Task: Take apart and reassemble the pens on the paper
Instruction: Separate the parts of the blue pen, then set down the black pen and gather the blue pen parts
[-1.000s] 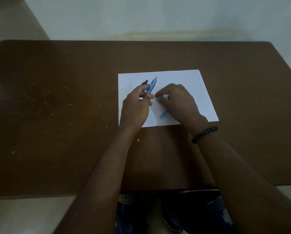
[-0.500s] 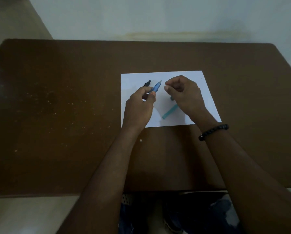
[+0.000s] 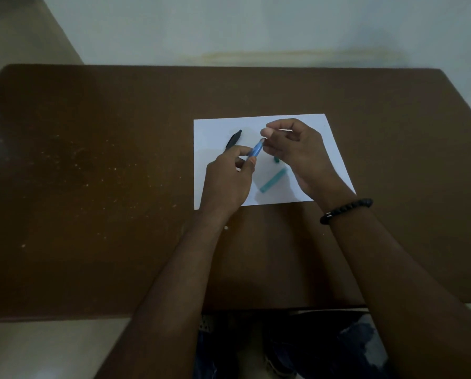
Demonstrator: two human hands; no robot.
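A white sheet of paper lies on the brown table. My left hand holds a blue pen barrel between thumb and fingers, its open end pointing up and right. My right hand is raised just past that end, its thumb and fingers pinching something small that I cannot make out. A black pen lies on the paper, partly behind my left hand. A teal pen piece and a small teal bit lie on the paper between my hands.
The brown table stretches wide to the left and right of the paper, speckled with pale crumbs. A pale wall stands behind its far edge. A black bead bracelet is on my right wrist.
My right hand has lifted off the paper and come up to the open end of the blue barrel. The teal piece it covered now lies in plain sight. My left hand has kept its hold.
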